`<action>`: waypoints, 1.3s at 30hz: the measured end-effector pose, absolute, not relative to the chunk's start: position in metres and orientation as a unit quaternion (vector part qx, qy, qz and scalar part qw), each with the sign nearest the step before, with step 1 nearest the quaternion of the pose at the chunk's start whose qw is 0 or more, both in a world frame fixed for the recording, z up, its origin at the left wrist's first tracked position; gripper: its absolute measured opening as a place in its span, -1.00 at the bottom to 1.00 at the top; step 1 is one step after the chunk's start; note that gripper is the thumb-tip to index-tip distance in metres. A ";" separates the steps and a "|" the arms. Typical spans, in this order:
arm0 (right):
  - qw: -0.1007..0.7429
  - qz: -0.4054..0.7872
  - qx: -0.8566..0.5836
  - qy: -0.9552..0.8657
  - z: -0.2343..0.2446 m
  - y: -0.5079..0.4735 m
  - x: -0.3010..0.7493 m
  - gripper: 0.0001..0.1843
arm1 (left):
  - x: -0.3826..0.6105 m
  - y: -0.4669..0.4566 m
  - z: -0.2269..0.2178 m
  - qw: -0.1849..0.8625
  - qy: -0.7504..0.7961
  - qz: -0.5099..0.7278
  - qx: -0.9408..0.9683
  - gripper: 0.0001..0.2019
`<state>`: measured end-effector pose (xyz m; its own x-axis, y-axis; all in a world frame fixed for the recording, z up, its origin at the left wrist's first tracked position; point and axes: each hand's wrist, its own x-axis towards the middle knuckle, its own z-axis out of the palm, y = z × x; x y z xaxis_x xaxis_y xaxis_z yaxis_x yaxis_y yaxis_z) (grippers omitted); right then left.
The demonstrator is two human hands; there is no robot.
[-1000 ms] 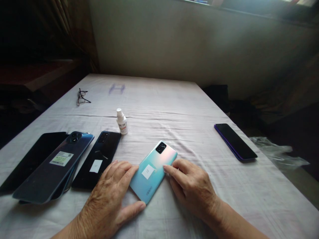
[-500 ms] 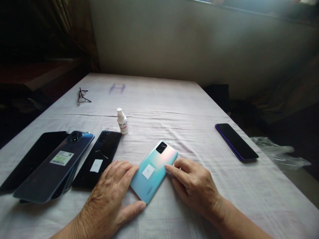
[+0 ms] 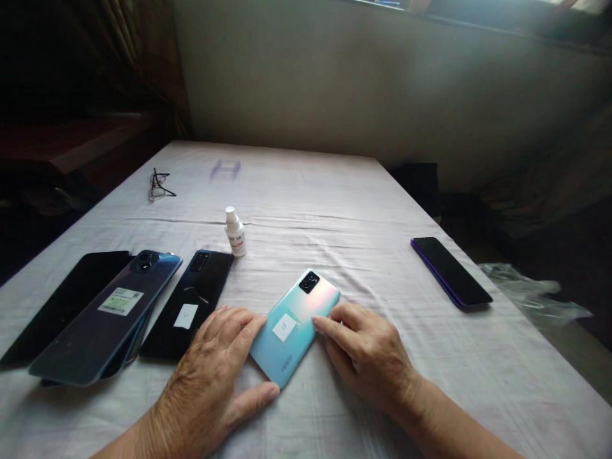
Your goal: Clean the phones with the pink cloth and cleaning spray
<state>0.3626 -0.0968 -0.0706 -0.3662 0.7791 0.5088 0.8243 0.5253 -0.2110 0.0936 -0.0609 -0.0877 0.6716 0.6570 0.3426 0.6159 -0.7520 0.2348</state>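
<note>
A light blue iridescent phone (image 3: pixel 299 319) lies face down on the white tablecloth (image 3: pixel 310 204), with a small white sticker on its back. My left hand (image 3: pixel 210 376) rests flat on the cloth; its fingers touch the phone's left edge and the thumb lies by the bottom corner. On the other side, my right hand (image 3: pixel 368 360) lies with the fingertips against the phone's right edge. Both hands flank the phone and neither lifts it.
Left of my hands lie a black phone (image 3: pixel 191 299) with a sticker, a dark blue phone back (image 3: pixel 105 319) and a black slab (image 3: pixel 62 306). A small white bottle (image 3: pixel 235 233) stands behind them. Glasses (image 3: pixel 157 185) lie far left. A purple-edged phone (image 3: pixel 452 273) lies right, near clear plastic (image 3: pixel 530 293).
</note>
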 end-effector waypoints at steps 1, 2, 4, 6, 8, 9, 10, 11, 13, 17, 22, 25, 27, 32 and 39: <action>0.283 -0.039 -0.487 -0.825 -0.071 -0.097 0.362 -0.74 | 0.094 -0.061 -0.087 0.049 0.348 0.209 0.913 -0.31; 0.283 -0.037 -0.485 -0.827 -0.071 -0.098 0.360 -0.73 | 0.094 -0.061 -0.087 0.050 0.349 0.211 0.912 -0.31; 0.282 -0.025 -0.470 -0.836 -0.070 -0.101 0.354 -0.72 | 0.094 -0.061 -0.088 0.054 0.355 0.212 0.909 -0.32; 0.281 -0.015 -0.454 -0.846 -0.069 -0.102 0.348 -0.72 | 0.093 -0.062 -0.090 0.060 0.358 0.213 0.907 -0.32; 0.280 -0.013 -0.449 -0.848 -0.068 -0.102 0.347 -0.71 | 0.093 -0.062 -0.091 0.064 0.354 0.216 0.908 -0.34; 0.280 -0.016 -0.453 -0.846 -0.068 -0.101 0.348 -0.72 | 0.093 -0.062 -0.092 0.065 0.350 0.218 0.908 -0.36; 0.281 -0.022 -0.461 -0.842 -0.068 -0.100 0.349 -0.72 | 0.093 -0.062 -0.092 0.066 0.345 0.221 0.910 -0.38; 0.282 -0.028 -0.469 -0.837 -0.068 -0.099 0.351 -0.73 | 0.094 -0.061 -0.092 0.069 0.339 0.221 0.912 -0.40; 0.282 -0.036 -0.482 -0.829 -0.068 -0.098 0.352 -0.73 | 0.094 -0.062 -0.092 0.074 0.328 0.222 0.916 -0.43; 0.276 -0.016 -0.459 -0.844 -0.067 -0.102 0.345 -0.72 | 0.095 -0.062 -0.090 0.079 0.320 0.220 0.918 -0.45; 0.273 -0.015 -0.459 -0.845 -0.066 -0.102 0.340 -0.70 | 0.096 -0.062 -0.087 0.085 0.319 0.216 0.919 -0.49; 0.274 -0.030 -0.483 -0.831 -0.066 -0.099 0.342 -0.70 | 0.096 -0.062 -0.086 0.084 0.311 0.212 0.922 -0.51; 0.274 -0.035 -0.485 -0.830 -0.065 -0.100 0.341 -0.70 | 0.096 -0.063 -0.086 0.083 0.309 0.214 0.923 -0.51; 0.265 -0.015 -0.463 -0.846 -0.064 -0.102 0.333 -0.68 | 0.097 -0.063 -0.087 0.074 0.303 0.224 0.923 -0.52; 0.253 -0.046 -0.508 -0.822 -0.063 -0.094 0.338 -0.72 | 0.098 -0.063 -0.086 0.066 0.300 0.224 0.925 -0.52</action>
